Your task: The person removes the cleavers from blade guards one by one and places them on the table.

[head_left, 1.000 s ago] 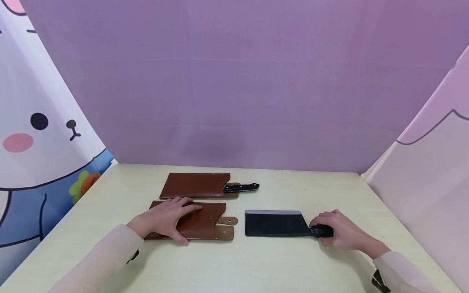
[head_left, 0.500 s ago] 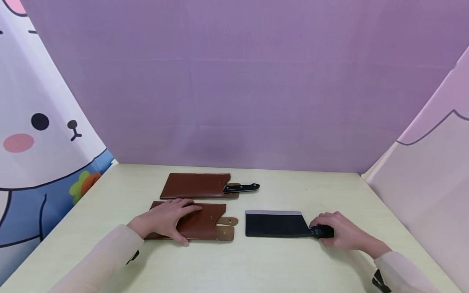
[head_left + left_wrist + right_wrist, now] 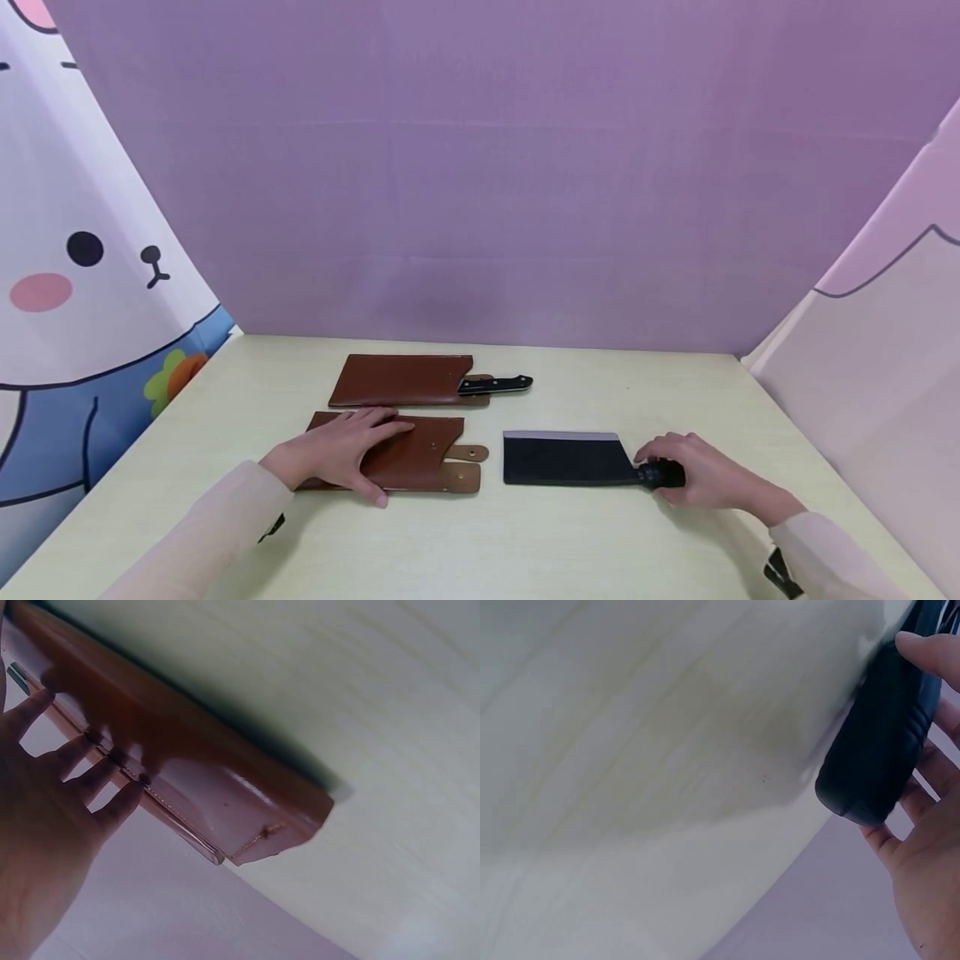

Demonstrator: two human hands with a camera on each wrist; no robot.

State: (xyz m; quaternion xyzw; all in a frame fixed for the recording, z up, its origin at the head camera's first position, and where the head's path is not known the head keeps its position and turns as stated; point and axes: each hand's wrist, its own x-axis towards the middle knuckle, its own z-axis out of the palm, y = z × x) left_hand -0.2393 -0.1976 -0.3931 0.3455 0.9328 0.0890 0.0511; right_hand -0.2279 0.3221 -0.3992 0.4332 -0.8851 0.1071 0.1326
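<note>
- Two bare hands work at a pale desk (image 3: 570, 550); a purple cloth backdrop (image 3: 525, 208) rises behind its far edge.
- The left hand (image 3: 341, 450) rests, fingers spread and fairly straight, on a brown leather sheath (image 3: 420, 458) left of the desk's middle. It presses on the leather rather than clenching it.
- That sheath lies flat, its mouth towards the desk's right edge. Two tan leather tabs, a narrow strap with a snap (image 3: 467, 453) and a wider flap (image 3: 460, 477), stick out unfastened.
- The right hand (image 3: 697, 475), nearer the desk's right edge, grasps the black handle (image 3: 877, 735) of a cleaver (image 3: 566, 460), fingers curled round it.
- The cleaver's black blade points towards the sheath's mouth, just beside the tabs but apart from them. A pale strip runs along the side facing the desk's far edge.
- Nearer the far edge, a second brown sheath (image 3: 397, 379) holds a knife (image 3: 497, 384), only its riveted black handle showing.
- Judging by this layout, one blade is sheathed; the cleaver is wholly outside, the near sheath's strap undone. Whether the far sheath is fastened cannot be told.
</note>
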